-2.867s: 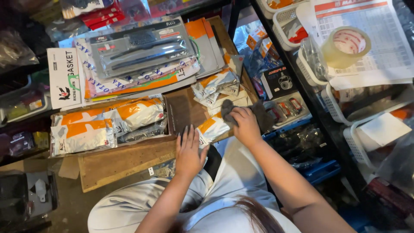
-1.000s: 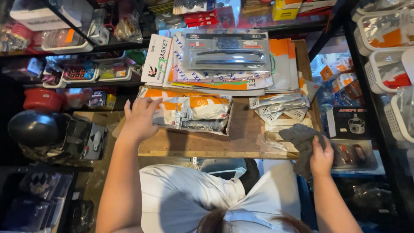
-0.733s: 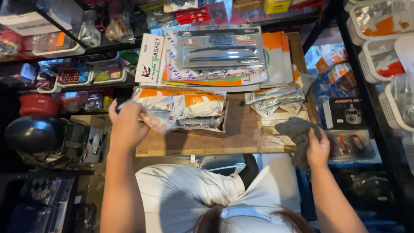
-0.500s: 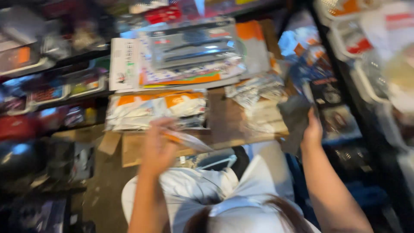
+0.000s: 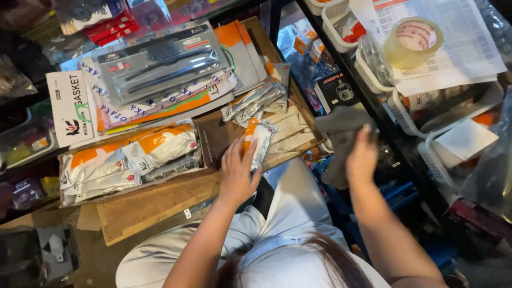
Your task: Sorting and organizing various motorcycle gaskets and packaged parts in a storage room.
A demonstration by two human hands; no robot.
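The left hand (image 5: 237, 173) now grips a glossy orange-and-silver packet (image 5: 256, 141) over the wooden board (image 5: 154, 205), while the right hand (image 5: 361, 154) still clutches a limp grey cloth (image 5: 338, 133).

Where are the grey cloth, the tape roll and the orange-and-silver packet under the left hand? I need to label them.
grey cloth (image 5: 341, 133), head view, on its upper fold above the right hand.
tape roll (image 5: 413, 42), head view, on its rim.
orange-and-silver packet (image 5: 260, 140), head view, on its silver middle.
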